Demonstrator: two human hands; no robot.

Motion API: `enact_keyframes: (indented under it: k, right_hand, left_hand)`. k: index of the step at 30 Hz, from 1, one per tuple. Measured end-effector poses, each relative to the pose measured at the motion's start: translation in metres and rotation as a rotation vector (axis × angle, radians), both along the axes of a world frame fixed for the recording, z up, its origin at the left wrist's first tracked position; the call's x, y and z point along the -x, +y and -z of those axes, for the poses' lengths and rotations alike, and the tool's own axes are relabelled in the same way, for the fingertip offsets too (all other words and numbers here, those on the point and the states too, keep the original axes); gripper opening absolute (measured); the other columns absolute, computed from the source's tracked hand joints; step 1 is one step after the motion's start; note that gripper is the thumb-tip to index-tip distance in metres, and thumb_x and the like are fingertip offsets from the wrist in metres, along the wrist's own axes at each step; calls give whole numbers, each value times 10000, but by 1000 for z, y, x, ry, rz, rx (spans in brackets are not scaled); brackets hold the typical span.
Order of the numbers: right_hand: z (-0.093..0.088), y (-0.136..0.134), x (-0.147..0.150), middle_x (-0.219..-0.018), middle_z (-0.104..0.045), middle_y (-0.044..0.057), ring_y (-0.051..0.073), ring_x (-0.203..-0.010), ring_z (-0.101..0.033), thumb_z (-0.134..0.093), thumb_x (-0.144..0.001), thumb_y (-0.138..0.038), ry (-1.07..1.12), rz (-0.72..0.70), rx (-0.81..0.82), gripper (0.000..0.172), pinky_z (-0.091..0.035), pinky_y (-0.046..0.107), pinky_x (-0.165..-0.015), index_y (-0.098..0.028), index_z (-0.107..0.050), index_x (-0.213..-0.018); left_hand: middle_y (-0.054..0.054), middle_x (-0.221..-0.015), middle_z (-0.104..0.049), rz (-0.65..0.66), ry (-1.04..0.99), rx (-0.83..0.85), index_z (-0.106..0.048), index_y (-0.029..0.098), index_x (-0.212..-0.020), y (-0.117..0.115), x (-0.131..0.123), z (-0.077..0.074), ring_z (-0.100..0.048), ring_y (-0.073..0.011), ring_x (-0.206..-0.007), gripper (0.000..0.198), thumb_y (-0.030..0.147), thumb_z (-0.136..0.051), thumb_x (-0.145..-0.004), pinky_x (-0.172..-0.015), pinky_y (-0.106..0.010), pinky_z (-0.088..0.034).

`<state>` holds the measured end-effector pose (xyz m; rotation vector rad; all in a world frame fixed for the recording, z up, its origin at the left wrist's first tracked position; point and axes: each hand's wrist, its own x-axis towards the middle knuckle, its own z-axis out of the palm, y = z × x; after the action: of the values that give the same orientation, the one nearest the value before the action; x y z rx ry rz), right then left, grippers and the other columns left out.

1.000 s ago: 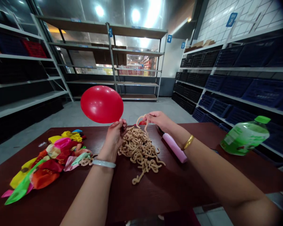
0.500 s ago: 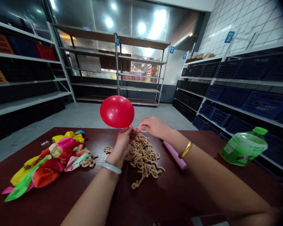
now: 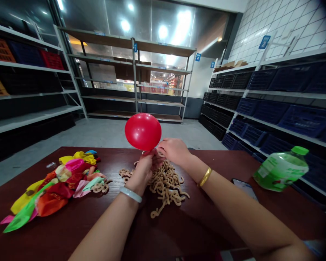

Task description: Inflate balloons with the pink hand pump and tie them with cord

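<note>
Shelving rack (image 3: 165, 50) stands at the far side, beyond the dark red-brown table (image 3: 184, 228). Heap of limp, mixed-colour balloons (image 3: 70, 181) lies on the table's left. Jug of green liquid (image 3: 281, 170) sits at right. Inflated red balloon (image 3: 143, 131) is held up near the table's far edge, centre; left hand (image 3: 147, 163) closes around its neck. Pile of tan strands (image 3: 168, 181) lies below both hands. Right hand (image 3: 175, 149), fingers narrowed, pinches a tan loop (image 3: 160, 153) just beside that neck. Phone (image 3: 244, 188), partly hidden, lies between right forearm and jug.
</note>
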<state>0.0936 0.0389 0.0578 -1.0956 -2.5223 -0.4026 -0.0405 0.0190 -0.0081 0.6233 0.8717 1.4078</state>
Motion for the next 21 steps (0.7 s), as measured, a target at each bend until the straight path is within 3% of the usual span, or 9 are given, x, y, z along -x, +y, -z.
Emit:
enact_keyframes:
  k: [5,11,15,21]
  right_hand:
    - [-1,-7,2,-944,-676,7,145,-763,-558,-461,-967,-379,82,-30,13,263,-262,286,-596,-262,-696,-981]
    - [-1,-8,2,-933,-677,20,158,-764,-580,-461,-967,-399,33,44,20,295,-281,288,-601,-255,-716,-939]
    - [-5,-5,-4,-928,-682,23,166,-767,-597,-470,-964,-385,64,109,9,276,-290,287,-595,-253,-713,-968]
    - [-11,-2,-11,-908,-686,24,161,-741,-595,-532,-932,-351,114,129,5,206,-279,283,-572,-253,-713,-944]
  left_hand:
    - [-42,-627,-651,-5,-73,31,-611,144,-764,1,-3,-3,-599,-122,-475,42,122,-599,-731,-412,-193,-438]
    - [50,-478,-437,91,-122,66,-490,150,-625,1,3,-4,-369,-36,-346,177,150,-644,-713,-324,-143,-192]
    - [95,-476,-324,166,-93,52,-439,177,-643,-1,7,-4,-252,-23,-348,279,233,-709,-683,-341,-153,-169]
    - [99,-491,-326,110,16,-56,-429,183,-661,-6,-2,-10,-265,-24,-388,399,331,-790,-578,-376,-156,-134]
